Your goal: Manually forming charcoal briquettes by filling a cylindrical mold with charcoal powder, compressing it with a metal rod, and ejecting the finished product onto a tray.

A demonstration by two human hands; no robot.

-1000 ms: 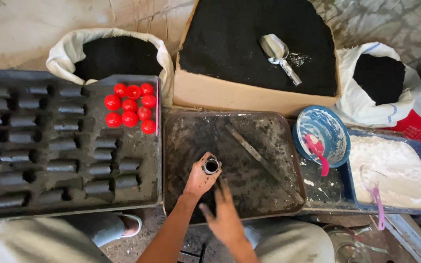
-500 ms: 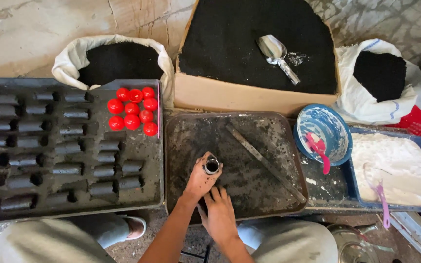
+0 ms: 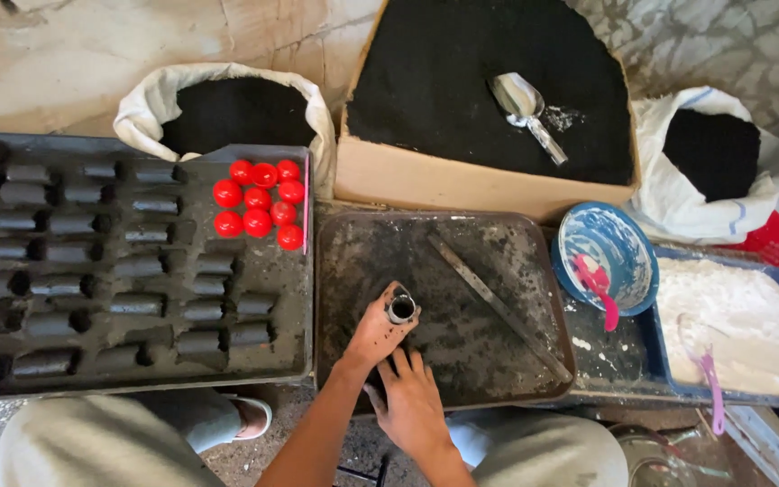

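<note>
My left hand [image 3: 377,335] is clamped around the small dark tube [image 3: 401,308], standing it upright, mouth up, on the grimy metal tray [image 3: 462,271], while my right hand [image 3: 410,401] rests beside it, fingers loosely together, empty.

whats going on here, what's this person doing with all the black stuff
A seated person holds a small dark tube upright on a grimy metal tray with the left hand; the right hand rests just below it. To their left, a tray carries rows of dark tubes lying down and a cluster of red caps. Black powder fills the cardboard box, where a metal scoop lies, and two white sacks. A blue bowl sits at right.
</note>
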